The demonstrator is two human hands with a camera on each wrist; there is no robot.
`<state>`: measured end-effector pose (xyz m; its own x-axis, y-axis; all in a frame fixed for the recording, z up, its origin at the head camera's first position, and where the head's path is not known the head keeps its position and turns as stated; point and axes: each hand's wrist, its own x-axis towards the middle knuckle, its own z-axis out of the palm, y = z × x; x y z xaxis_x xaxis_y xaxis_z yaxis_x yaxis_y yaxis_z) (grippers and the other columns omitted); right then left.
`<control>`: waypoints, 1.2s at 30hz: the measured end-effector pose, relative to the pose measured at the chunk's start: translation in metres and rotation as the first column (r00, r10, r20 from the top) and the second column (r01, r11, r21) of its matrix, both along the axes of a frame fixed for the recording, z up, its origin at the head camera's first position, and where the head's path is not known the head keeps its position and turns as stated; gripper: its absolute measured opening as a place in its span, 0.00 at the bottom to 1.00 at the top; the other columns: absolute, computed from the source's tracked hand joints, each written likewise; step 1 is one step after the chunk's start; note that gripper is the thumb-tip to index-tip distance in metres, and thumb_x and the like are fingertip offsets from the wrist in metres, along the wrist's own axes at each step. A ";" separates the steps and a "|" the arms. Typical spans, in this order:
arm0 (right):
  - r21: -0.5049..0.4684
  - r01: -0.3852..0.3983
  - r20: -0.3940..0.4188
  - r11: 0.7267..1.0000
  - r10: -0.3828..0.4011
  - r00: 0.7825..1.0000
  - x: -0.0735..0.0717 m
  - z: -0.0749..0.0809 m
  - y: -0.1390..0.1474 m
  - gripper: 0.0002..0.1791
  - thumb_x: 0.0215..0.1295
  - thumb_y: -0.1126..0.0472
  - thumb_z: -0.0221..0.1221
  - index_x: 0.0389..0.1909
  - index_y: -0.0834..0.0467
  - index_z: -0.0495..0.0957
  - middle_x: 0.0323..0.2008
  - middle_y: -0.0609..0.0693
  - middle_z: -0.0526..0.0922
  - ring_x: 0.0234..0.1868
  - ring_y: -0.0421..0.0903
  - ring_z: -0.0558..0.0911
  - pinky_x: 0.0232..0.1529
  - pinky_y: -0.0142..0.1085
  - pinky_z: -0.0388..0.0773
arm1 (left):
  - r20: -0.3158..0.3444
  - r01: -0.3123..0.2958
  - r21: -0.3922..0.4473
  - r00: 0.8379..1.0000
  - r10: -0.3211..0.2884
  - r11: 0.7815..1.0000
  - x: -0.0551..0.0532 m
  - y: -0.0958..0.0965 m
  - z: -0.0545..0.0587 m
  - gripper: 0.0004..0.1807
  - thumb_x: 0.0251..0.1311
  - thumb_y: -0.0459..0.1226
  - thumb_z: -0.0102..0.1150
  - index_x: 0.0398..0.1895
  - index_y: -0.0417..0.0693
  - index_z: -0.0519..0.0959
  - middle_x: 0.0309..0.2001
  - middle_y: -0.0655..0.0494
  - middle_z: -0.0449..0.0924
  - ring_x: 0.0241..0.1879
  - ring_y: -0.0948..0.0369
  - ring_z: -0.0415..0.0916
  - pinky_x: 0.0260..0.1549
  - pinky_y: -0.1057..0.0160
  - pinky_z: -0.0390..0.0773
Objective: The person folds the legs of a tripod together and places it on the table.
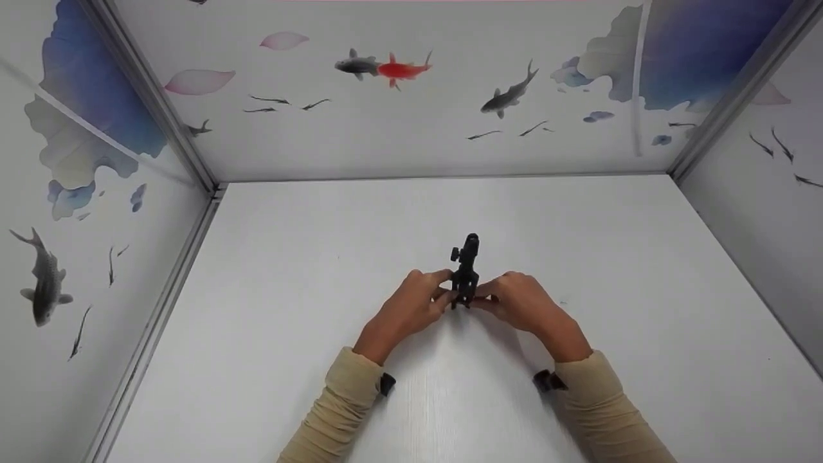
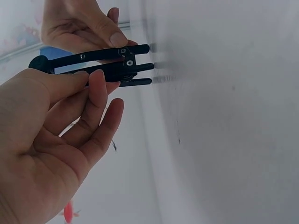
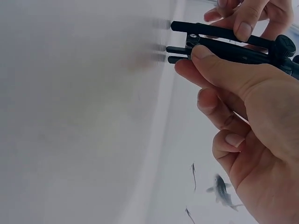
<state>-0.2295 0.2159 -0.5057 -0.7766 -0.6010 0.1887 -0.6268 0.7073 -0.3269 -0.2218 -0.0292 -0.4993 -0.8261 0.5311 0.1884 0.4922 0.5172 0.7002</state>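
A small black tripod stands upright between both hands, its feet close over the white tabletop and its legs only slightly apart. A knob sticks out on its left side near the top. My left hand pinches a leg from the left with thumb and fingertips. From the right, my right hand pinches another leg low down. In the left wrist view, the tripod legs lie between the two hands, partly hidden by fingers. The right wrist view shows the thumb pressed on the tripod near its feet.
The white table is enclosed by a back panel and side panels printed with fish and leaves. Metal frame posts stand at the corners. Dark wrist cameras sit at both beige sleeve cuffs.
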 end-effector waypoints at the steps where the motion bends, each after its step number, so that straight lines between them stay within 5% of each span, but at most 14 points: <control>1: 0.000 -0.001 -0.003 1.000 0.001 1.000 0.000 0.001 0.000 0.08 0.68 0.55 0.74 0.46 0.48 0.95 0.33 0.45 0.95 0.26 0.34 0.77 0.28 0.32 0.74 | -0.002 0.001 0.001 1.000 -0.001 1.000 0.000 0.000 0.000 0.12 0.78 0.35 0.62 0.59 0.42 0.86 0.51 0.46 0.93 0.31 0.72 0.77 0.28 0.73 0.72; 6: 0.001 0.001 0.000 1.000 -0.001 1.000 0.001 0.002 -0.001 0.08 0.67 0.54 0.75 0.45 0.48 0.95 0.34 0.44 0.95 0.25 0.33 0.75 0.29 0.32 0.73 | 0.023 0.010 0.023 1.000 -0.010 1.000 -0.001 0.001 0.000 0.12 0.78 0.34 0.61 0.59 0.41 0.85 0.50 0.45 0.93 0.31 0.70 0.80 0.28 0.73 0.74; 11: 0.002 0.002 0.016 1.000 -0.002 1.000 0.002 0.002 0.000 0.08 0.68 0.55 0.75 0.46 0.48 0.95 0.36 0.43 0.95 0.29 0.36 0.84 0.31 0.35 0.79 | 0.049 0.010 0.037 0.999 -0.012 0.999 -0.001 0.003 -0.001 0.12 0.78 0.33 0.61 0.59 0.41 0.85 0.51 0.43 0.92 0.40 0.60 0.92 0.33 0.72 0.81; 16: -0.018 -0.010 0.026 1.000 0.010 1.000 0.003 0.002 -0.002 0.07 0.66 0.56 0.76 0.44 0.49 0.95 0.34 0.43 0.95 0.33 0.40 0.91 0.33 0.38 0.84 | 0.031 -0.021 0.037 0.999 0.020 0.999 -0.002 0.004 -0.003 0.10 0.78 0.32 0.61 0.56 0.41 0.85 0.53 0.44 0.92 0.44 0.56 0.94 0.40 0.68 0.85; 32: 0.001 0.010 -0.053 1.000 -0.010 0.999 0.010 0.002 -0.020 0.04 0.64 0.51 0.77 0.36 0.45 0.95 0.29 0.39 0.93 0.23 0.34 0.78 0.25 0.33 0.72 | -0.070 -0.042 0.041 0.997 0.044 0.998 -0.002 0.005 -0.009 0.11 0.75 0.26 0.61 0.56 0.43 0.80 0.51 0.44 0.92 0.54 0.58 0.91 0.49 0.60 0.87; 36: 0.004 0.020 -0.053 1.000 -0.020 0.998 0.011 0.002 -0.018 0.04 0.64 0.50 0.77 0.36 0.45 0.95 0.29 0.38 0.93 0.23 0.35 0.77 0.24 0.33 0.71 | -0.018 -0.028 0.052 0.999 0.029 0.998 -0.002 0.004 -0.006 0.12 0.75 0.26 0.60 0.57 0.43 0.79 0.54 0.44 0.91 0.56 0.58 0.90 0.54 0.59 0.87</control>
<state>-0.2190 0.1978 -0.5036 -0.7775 -0.5864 0.2270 -0.6288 0.7213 -0.2904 -0.2239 -0.0256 -0.5052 -0.8368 0.4968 0.2303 0.4910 0.4947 0.7171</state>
